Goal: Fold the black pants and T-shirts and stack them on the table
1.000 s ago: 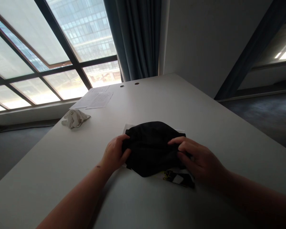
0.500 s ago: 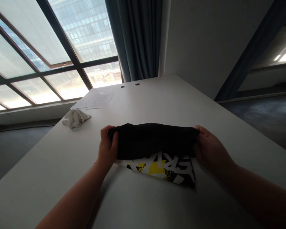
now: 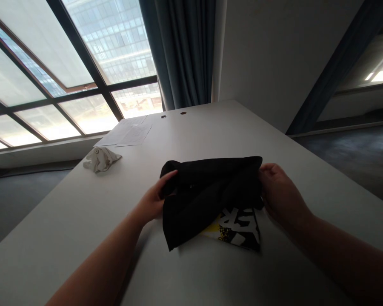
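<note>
**Black cloth gathered in from the left**

The left hand (image 3: 153,202) pinches the near-left edge of the black cloth (image 3: 204,193), fingers closed on the fabric. The right hand (image 3: 279,195) clamps the cloth's far-right corner, thumb over the top. Half a second ago the two hands held the cloth stretched wide between them as a flat band; now the left hand has come inward and toward the middle, so the fabric slackens, bunches, and a loose flap hangs down at the near left — the right hand has barely moved.

Under the cloth lies a folded printed garment (image 3: 239,227) — black with white lettering and a yellow patch — now more covered than it was. Both rest on the white table (image 3: 83,221). Well apart at the far left sit a crumpled white rag (image 3: 100,158) and some sheets of paper (image 3: 127,134) near the window (image 3: 51,63).
</note>
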Available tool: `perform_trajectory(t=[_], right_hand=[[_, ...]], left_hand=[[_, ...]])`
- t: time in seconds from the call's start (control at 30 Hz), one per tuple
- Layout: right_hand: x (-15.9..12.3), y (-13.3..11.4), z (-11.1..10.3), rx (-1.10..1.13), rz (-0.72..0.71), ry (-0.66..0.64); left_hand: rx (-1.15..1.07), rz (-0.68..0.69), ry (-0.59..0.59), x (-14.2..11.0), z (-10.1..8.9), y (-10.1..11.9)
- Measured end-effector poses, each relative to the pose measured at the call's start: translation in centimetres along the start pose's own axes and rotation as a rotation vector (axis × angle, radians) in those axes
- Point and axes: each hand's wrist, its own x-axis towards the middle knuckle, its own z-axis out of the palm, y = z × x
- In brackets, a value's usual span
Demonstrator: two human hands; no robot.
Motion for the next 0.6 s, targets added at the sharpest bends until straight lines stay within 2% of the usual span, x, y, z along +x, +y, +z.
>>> perform_trajectory(t=[0.07,0.1,0.17,0.2,0.27,0.33,0.47,0.53,0.6], right_hand=[[-0.8,-0.9,-0.4,-0.232,-0.394,0.031],[-1.3,-1.4,-0.5,-0.350,-0.588,-0.020],[-2.3,-2.2,-0.7,-0.546,-0.885,-0.245],[-2.7,-2.5,-0.6,-0.629,-0.958,-0.388],[-3.2,-2.5,-0.4,-0.758,-0.981,-0.630],[-3.2,-1.9,-0.2,-0.829,-0.913,-0.733],[-2.6,-0.8,-0.2,-0.733,-0.801,-0.718],[-2.4,-0.7,-0.4,-0.668,-0.789,-0.708],[-2.3,-0.8,-0.6,-0.623,-0.803,-0.702]], left_hand=[[0.312,0.127,-0.215,-0.5,0.2,0.2],[0.433,0.196,-0.257,-0.7,0.4,0.3],[0.581,0.288,-0.265,-1.1,0.8,0.2],[0.613,0.309,-0.257,-1.2,1.0,0.2],[0.634,0.329,-0.242,-1.2,1.2,0.1],[0.635,0.349,-0.228,-1.2,1.4,0.2],[0.648,0.437,-0.268,-1.0,1.9,1.4],[0.663,0.414,-0.273,-1.0,2.4,2.2],[0.685,0.352,-0.209,-1.1,2.6,2.7]])
